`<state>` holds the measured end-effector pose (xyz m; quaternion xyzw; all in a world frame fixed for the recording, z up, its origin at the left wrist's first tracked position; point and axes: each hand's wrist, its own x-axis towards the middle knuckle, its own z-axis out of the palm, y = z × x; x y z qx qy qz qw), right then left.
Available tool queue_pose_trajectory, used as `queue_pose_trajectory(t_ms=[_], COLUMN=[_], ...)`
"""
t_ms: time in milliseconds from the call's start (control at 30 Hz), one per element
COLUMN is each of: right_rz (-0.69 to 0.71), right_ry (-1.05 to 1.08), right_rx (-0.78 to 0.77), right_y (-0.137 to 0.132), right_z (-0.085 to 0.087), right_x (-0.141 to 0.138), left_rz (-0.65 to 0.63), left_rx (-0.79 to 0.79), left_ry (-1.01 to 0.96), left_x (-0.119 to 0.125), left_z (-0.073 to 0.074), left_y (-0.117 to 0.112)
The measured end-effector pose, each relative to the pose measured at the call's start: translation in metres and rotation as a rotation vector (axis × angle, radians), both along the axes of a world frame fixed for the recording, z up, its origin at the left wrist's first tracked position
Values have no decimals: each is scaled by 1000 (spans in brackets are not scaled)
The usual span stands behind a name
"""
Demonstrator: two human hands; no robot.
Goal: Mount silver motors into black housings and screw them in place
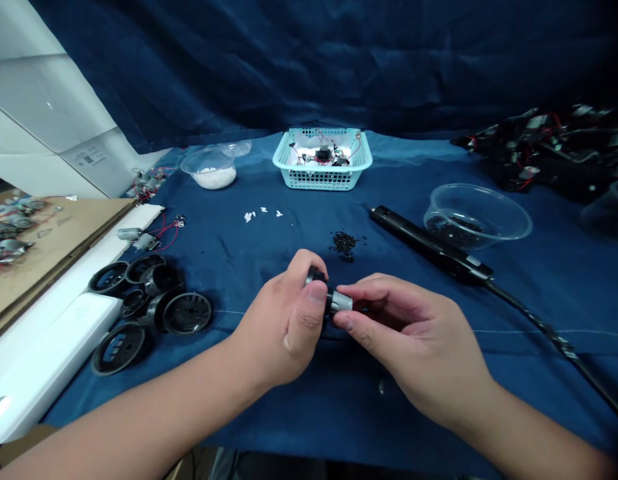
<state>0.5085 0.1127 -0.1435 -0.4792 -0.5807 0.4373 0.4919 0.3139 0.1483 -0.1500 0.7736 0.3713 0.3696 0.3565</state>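
My left hand [283, 320] is wrapped round a black plastic part [316, 274], most of it hidden behind the thumb and fingers. Between the thumb and fingertips of my right hand [423, 340] is a small silver motor [343, 303]. The motor's left end meets the black part; how deep it sits inside I cannot tell. Just beyond the hands lies a small heap of black screws [345, 243]. A black electric screwdriver [429, 247] rests to the right of them, its tip toward the middle and its cord running off to the right.
Black round housings [187, 313] cluster at left beside a white case [53, 360] and motors with red wires [146, 240]. A light-blue basket [323, 180] holds wired parts. Clear bowls stand left [209, 163] and right [479, 213]. White bits [249, 217] and a dark wired pile [533, 147] lie beyond.
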Motion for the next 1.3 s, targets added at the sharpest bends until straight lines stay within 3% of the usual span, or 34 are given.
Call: queue_pose_trajectory(t_ms=[167,300,433,533,633,867,1033,1300], right_rz=[9,8,41,113,177,214,199,235], right_ry=[57,142,96,-57,-235,-301,-364,-268], right_rx=[-46,-78,64,183,289,480,432,420], right_y=[2,6,4,4,5,4,1,0], right_z=[-5,-5,-6,-12,-17,-18,-16,-9], right_x=[-3,-8,-6,-1,2,1,4,4], left_rz=[12,27,77,79,53,9,-16,-66], left_rx=[40,132,392,625,754,672,601,584], left_ry=[30,138,178,178,177,-102,-149,-165], left_x=[1,-5,-9,-6,-1,8,11,14], left_z=[3,14,26,25,21,18,16,13], left_y=[1,8,13,13,10,4,3,1])
